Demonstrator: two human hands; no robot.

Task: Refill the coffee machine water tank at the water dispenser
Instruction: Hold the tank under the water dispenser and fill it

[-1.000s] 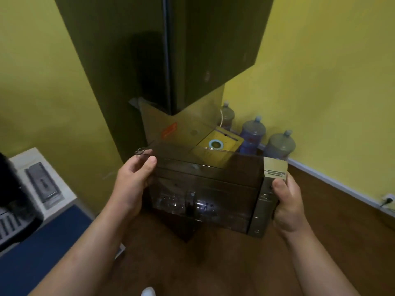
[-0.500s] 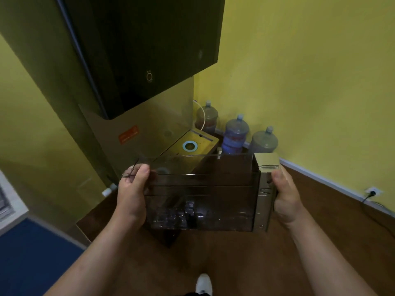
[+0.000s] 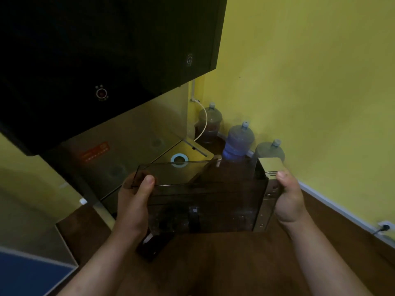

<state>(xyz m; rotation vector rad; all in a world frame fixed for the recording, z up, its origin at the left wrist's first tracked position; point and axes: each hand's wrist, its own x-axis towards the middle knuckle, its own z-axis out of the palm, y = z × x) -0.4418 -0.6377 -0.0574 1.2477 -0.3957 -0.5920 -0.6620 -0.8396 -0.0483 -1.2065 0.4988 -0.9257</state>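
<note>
hands hold a smoky, see-through water tank [image 3: 203,201] at chest height above a brown floor [image 3: 213,263]. left hand [image 3: 133,201] grips the tank's left end, thumb over the rim. right hand [image 3: 288,199] clasps the silver right end. black water dispenser [image 3: 96,67] looms at upper left, its tray just beyond the tank. three large bottles [image 3: 239,138] stand by the yellow wall [image 3: 310,82].

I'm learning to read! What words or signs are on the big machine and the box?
No text can be read.
Orange rectangular sticker on the dispenser's back panel: white writing, too blurred.
Red round button symbol on the black glossy front panel: tiny marks, unreadable.
White round symbol: unreadable.
Clear smoky plastic tank: no writing visible.
</note>
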